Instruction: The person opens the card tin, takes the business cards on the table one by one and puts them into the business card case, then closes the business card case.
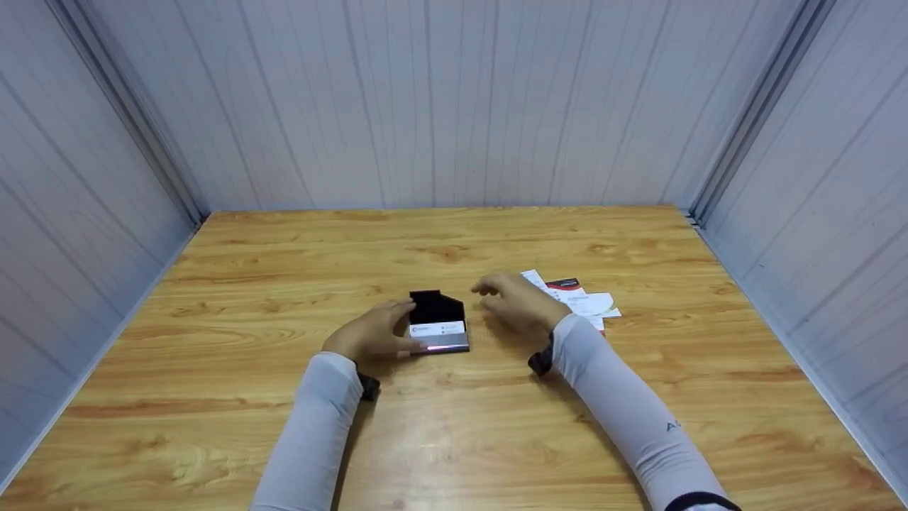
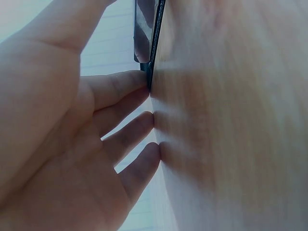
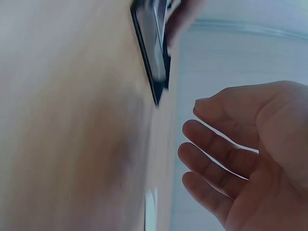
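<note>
An opened business card case [image 1: 445,340] lies on the wooden table, its black-lined lid [image 1: 438,309] folded back and a white card [image 1: 448,328] in its tray. My left hand [image 1: 372,331] holds the case at its left side, thumb over the near corner and index finger by the lid. In the left wrist view, the other fingers [image 2: 139,161] of that hand rest on the tabletop beside the case [image 2: 146,36]. My right hand [image 1: 521,305] hovers between the case and a pile of loose cards, fingers loosely bent and holding nothing.
Several overlapping printed cards [image 1: 585,304], mostly white with some red and black, lie right of my right hand. Pale panelled walls [image 1: 454,106] enclose the wooden table [image 1: 454,440] at the back and both sides.
</note>
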`<state>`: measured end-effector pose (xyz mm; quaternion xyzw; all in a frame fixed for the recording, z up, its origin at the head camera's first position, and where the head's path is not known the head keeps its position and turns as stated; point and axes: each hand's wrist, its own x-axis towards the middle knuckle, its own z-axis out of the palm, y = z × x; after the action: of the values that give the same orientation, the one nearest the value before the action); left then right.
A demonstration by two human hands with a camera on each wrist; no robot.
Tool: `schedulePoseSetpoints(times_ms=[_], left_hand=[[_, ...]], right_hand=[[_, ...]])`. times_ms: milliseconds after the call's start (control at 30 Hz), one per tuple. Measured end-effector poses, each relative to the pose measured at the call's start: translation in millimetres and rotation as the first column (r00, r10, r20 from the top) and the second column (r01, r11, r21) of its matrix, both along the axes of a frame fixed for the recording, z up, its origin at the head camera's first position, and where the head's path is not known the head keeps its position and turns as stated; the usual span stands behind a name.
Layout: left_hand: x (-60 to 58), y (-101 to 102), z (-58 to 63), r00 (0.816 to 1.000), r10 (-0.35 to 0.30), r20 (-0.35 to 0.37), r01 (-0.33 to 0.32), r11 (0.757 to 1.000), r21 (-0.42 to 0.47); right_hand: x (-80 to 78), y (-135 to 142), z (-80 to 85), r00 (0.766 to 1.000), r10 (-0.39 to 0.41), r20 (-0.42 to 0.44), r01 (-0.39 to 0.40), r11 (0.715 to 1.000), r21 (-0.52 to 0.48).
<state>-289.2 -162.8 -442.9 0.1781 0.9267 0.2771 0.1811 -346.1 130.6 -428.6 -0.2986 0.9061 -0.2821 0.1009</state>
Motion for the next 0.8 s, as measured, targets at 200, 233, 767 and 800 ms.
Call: schedulePoseSetpoints(times_ms=[200, 233, 767, 800], left_hand=[[0.6, 0.0, -1.0, 1.000, -0.007, -0.006, 0.007, 1.000, 0.013], [0.8, -0.1, -1.2, 1.000, -0.009, -0.006, 0.009, 1.000, 0.014], [2.5, 0.5, -1.2, 1.000, 0.004, -0.004, -0.004, 1.000, 0.003], [2.7, 0.7, -1.0, 1.000, 0.005, -0.004, -0.005, 1.000, 0.003]], right_hand=[[-17.8, 29.4, 9.8, 0.998, -0.035, -0.044, 0.036, 0.999, 0.025], [-20.5, 34.2, 11.2, 0.998, -0.040, -0.051, 0.041, 0.999, 0.026], [-44.4, 68.5, 8.8, 0.993, -0.115, 0.024, 0.113, 0.991, 0.076], [-44.9, 69.0, 8.1, 0.991, -0.123, 0.042, 0.120, 0.990, 0.077]])
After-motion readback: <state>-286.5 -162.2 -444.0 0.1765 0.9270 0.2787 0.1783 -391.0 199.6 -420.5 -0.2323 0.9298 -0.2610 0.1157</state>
